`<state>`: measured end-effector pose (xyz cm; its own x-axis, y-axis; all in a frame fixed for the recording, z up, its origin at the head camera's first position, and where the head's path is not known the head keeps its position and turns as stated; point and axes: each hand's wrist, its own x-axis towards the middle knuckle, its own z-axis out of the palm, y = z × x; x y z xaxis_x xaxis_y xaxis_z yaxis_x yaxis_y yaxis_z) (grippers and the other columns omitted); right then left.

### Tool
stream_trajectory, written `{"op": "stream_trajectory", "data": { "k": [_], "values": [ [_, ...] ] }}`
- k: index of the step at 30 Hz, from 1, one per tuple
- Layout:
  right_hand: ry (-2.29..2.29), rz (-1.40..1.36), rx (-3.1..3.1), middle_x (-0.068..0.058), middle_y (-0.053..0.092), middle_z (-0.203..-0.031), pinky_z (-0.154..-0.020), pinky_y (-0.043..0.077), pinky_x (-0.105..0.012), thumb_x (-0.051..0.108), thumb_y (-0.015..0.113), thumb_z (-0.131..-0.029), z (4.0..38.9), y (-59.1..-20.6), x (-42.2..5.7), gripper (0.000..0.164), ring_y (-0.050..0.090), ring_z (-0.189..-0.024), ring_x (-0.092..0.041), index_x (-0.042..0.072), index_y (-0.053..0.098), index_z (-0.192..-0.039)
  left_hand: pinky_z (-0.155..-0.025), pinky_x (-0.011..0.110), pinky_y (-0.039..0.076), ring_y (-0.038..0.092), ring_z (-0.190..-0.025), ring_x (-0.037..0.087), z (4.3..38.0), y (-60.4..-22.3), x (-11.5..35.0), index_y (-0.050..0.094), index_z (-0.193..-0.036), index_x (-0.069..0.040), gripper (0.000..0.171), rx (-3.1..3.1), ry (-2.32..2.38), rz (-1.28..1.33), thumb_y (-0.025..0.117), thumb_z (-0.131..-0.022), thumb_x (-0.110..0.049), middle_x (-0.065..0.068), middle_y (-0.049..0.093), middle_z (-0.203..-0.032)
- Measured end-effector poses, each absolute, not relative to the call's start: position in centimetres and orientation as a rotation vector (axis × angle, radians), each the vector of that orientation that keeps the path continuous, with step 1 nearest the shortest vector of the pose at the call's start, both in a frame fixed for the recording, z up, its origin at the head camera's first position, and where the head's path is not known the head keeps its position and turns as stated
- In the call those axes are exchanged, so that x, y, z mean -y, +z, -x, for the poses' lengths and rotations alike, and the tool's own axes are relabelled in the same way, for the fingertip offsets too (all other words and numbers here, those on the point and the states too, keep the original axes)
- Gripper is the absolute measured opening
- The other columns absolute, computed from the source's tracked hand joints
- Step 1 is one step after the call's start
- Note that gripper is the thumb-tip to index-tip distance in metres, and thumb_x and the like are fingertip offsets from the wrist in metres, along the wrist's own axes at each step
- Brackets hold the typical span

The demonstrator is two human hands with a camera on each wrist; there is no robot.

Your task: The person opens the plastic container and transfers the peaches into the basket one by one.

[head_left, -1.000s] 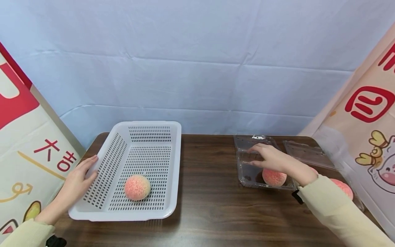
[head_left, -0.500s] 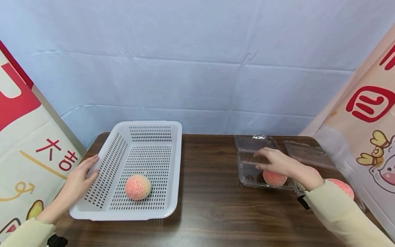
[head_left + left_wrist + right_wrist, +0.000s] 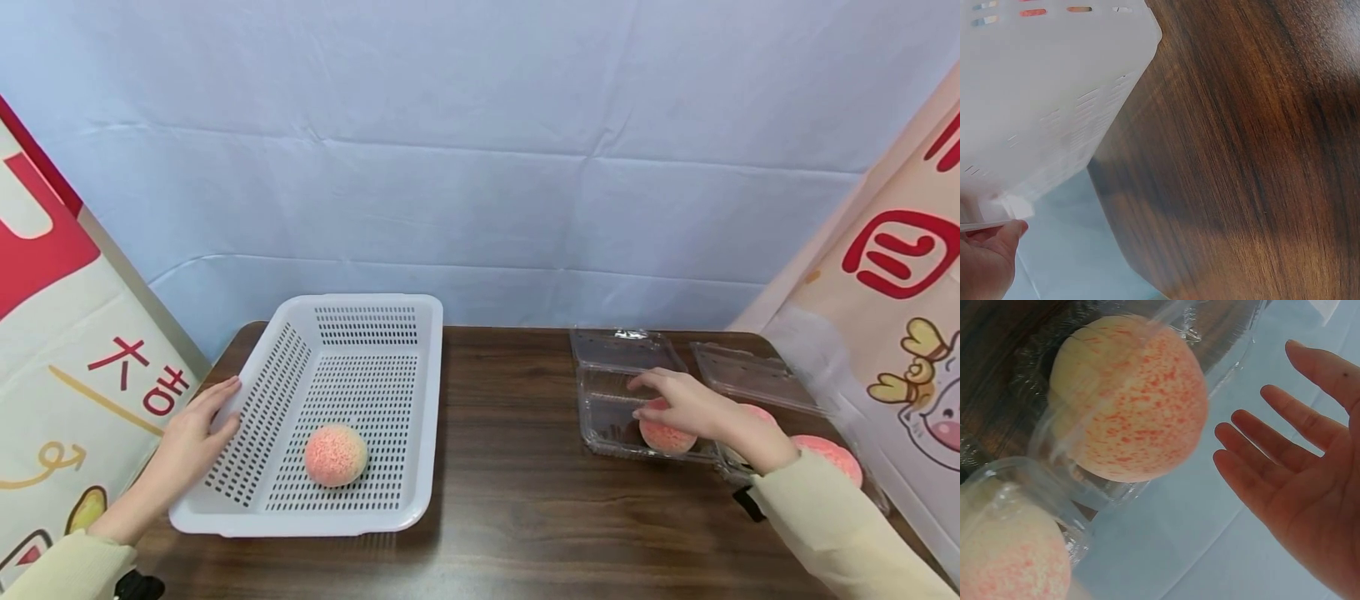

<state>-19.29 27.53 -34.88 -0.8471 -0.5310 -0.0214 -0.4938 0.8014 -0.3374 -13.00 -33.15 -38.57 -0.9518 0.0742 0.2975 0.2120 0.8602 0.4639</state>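
A white plastic basket [image 3: 420, 500] with slotted walls stands on the table, and one pink-and-cream toy peach [image 3: 336, 455] lies in it. My left hand [image 3: 191, 433] holds the basket's left rim; in the left wrist view the same hand [image 3: 991, 256] appears at the rim's edge. Above a clear clamshell container [image 3: 611, 417] on the right hovers my right hand [image 3: 690, 404], over another peach [image 3: 663, 433]. The right wrist view has that hand [image 3: 1310, 444] with its fingers spread, apart from a large speckled peach [image 3: 1129, 400].
Further right are another clear container [image 3: 757, 375] and more peaches, one a pink peach [image 3: 828, 458], partly hidden by my right forearm. Brown wooden table [image 3: 517, 467] lies between basket and containers. Pale blue cloth [image 3: 480, 167] hangs behind, with printed panels at both sides.
My right hand has moved right and slightly down, from the container's left part to above the peach there. The left hand and the basket stay in place.
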Motion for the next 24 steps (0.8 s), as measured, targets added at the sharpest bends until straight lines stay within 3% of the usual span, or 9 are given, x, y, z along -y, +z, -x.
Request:
{"op": "stream_trajectory", "data": {
  "k": [7,24],
  "values": [
    [-0.502,0.831,-2.871,-0.024,0.055,-0.113,-0.079,0.045,-0.047,0.011,0.063,-0.082,19.0,-35.4,-28.1,0.032,0.054,-0.101,-0.039,-0.005,0.058,-0.11,-0.083,0.062,0.033,0.04,-0.112,0.05,13.0,-38.6,33.1,0.039,-0.132,0.008,0.049,2.754,-0.723,0.229,0.054,-0.088,-0.006,0.029,0.038,-0.134],
    [-0.433,0.842,-2.886,-0.021,0.057,-0.106,-0.072,0.046,-0.044,0.015,0.065,-0.082,19.1,-36.1,-28.9,0.033,0.055,-0.096,-0.038,-0.005,0.059,-0.107,-0.084,0.058,0.033,0.042,-0.113,0.047,12.8,-38.4,33.0,0.038,-0.134,0.007,0.049,2.762,-0.715,0.228,0.051,-0.09,-0.008,0.027,0.037,-0.136]
  ]
}}
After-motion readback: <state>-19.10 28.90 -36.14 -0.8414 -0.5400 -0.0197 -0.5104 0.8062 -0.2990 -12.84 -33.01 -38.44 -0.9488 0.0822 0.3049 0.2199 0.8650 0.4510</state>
